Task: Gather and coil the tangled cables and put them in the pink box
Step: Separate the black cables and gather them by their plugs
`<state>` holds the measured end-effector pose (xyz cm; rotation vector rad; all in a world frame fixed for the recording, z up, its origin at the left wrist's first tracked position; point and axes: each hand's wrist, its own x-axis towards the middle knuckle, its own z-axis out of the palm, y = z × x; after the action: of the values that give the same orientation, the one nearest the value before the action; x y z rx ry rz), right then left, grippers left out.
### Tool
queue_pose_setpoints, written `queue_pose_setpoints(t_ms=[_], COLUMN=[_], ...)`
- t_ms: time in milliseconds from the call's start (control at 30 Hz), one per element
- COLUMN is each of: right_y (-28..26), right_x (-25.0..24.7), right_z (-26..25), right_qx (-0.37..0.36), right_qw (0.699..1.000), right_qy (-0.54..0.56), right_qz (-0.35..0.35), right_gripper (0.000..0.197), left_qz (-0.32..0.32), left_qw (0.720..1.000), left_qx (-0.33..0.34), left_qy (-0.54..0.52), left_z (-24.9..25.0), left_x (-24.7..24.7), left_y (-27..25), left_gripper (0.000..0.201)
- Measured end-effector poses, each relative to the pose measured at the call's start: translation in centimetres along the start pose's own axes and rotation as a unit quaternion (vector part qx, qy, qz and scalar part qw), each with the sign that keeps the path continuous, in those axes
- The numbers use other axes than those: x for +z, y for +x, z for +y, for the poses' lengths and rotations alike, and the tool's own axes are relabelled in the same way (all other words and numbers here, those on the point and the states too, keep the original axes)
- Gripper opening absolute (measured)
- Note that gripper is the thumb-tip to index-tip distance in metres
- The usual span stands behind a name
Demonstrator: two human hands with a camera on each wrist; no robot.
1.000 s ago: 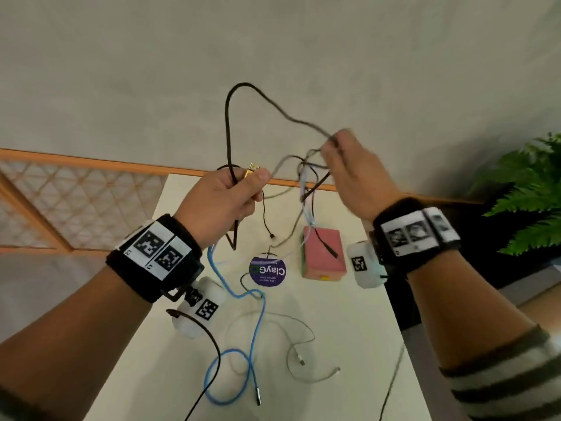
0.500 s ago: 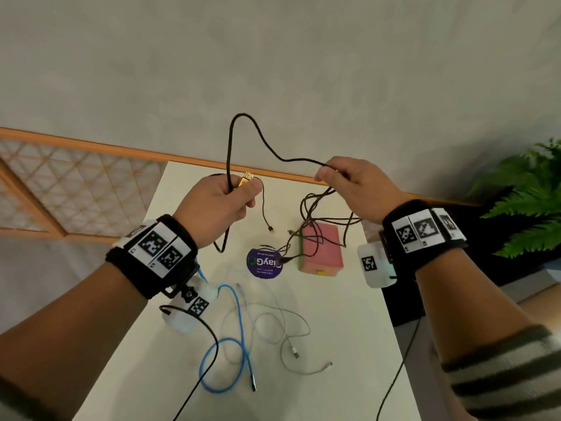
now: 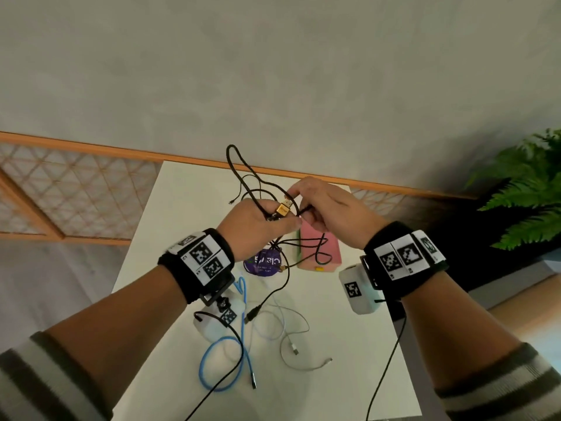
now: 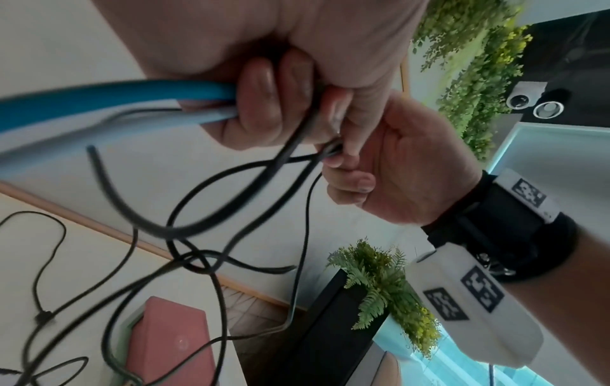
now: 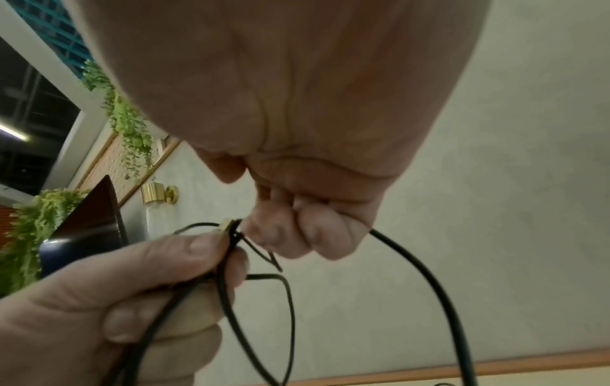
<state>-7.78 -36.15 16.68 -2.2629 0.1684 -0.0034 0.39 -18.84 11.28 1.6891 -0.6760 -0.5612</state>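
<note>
My left hand (image 3: pixel 270 218) is held above the white table (image 3: pixel 188 208) and grips a black cable (image 3: pixel 243 174) just below its gold USB plug (image 3: pixel 283 208). A loop of it stands up behind the hands, and more strands hang down over the pink box (image 3: pixel 329 253). My right hand (image 3: pixel 303 202) pinches the same black cable right beside the plug. In the left wrist view, a blue cable (image 4: pixel 132 96) also runs into the curled left fingers (image 4: pixel 261 104). In the right wrist view, both hands (image 5: pixel 290 235) meet on the black cable (image 5: pixel 429 274).
A blue cable loop (image 3: pixel 212 360) and a thin white cable (image 3: pixel 291 338) lie on the near part of the table. A round purple tin (image 3: pixel 262 262) sits left of the pink box. A fern (image 3: pixel 528 196) stands at the right, beyond the table edge.
My right hand has moved left to meet the left hand at the gold plug. The raised black loop has become narrower, and more black cable now hangs over the pink box.
</note>
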Motion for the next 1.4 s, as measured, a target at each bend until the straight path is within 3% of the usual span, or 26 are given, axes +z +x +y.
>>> queue_pose_setpoints(t_ms=[167,300,467,533,600,733,933,1167,1233,1300,1400], right_y=[-0.8,-1.8,-2.9,-3.3,-3.4,-4.0,-6.2,-8.3,-8.1,-7.5,-6.6], right_x=[-0.8,1.5,4.7,5.4,6.1,8.0,10.5,12.7,12.7,12.2,11.0], right_z=[2.4,5.7,6.2,5.8,6.3,9.5,15.9,20.0,20.0,19.0,15.7], right_qx=[0.007,0.029,0.01,0.014,0.03,0.165,0.416,0.518,0.512,0.479,0.382], right_qw=[0.994,0.99,0.994,0.994,0.993,0.978,0.888,0.825,0.835,0.87,0.916], right_qy=[-0.111,-0.13,-0.078,-0.07,-0.058,0.029,0.175,0.209,0.187,0.095,-0.075], right_qz=[0.012,0.053,0.076,0.081,0.103,0.122,0.092,0.083,0.08,0.068,0.1], right_gripper=[0.019,0.029,0.032,0.033,0.037,0.039,0.044,0.045,0.041,0.039,0.059], left_qz=[0.06,0.092,0.035,0.053,0.103,0.15,0.188,0.232,0.224,0.204,0.171], left_qw=[0.997,0.996,0.997,0.991,0.988,0.985,0.973,0.966,0.969,0.973,0.979], left_qx=[-0.023,-0.004,-0.033,-0.007,0.003,0.045,0.077,0.079,0.074,0.069,0.071], left_qy=[-0.036,-0.012,0.059,0.121,0.117,0.073,0.104,0.077,0.078,0.081,0.084], left_z=[-0.4,-0.7,-0.5,-0.4,-0.2,1.3,2.0,2.9,3.2,3.2,2.9], left_x=[-1.2,-1.8,-1.8,-1.6,-1.8,-3.7,-7.0,-8.5,-8.3,-7.8,-6.8], left_y=[0.3,0.1,0.3,0.5,0.7,0.9,1.6,1.9,1.8,1.9,2.0], left_gripper=[0.018,0.01,0.034,0.04,0.036,0.025,0.031,0.036,0.036,0.035,0.035])
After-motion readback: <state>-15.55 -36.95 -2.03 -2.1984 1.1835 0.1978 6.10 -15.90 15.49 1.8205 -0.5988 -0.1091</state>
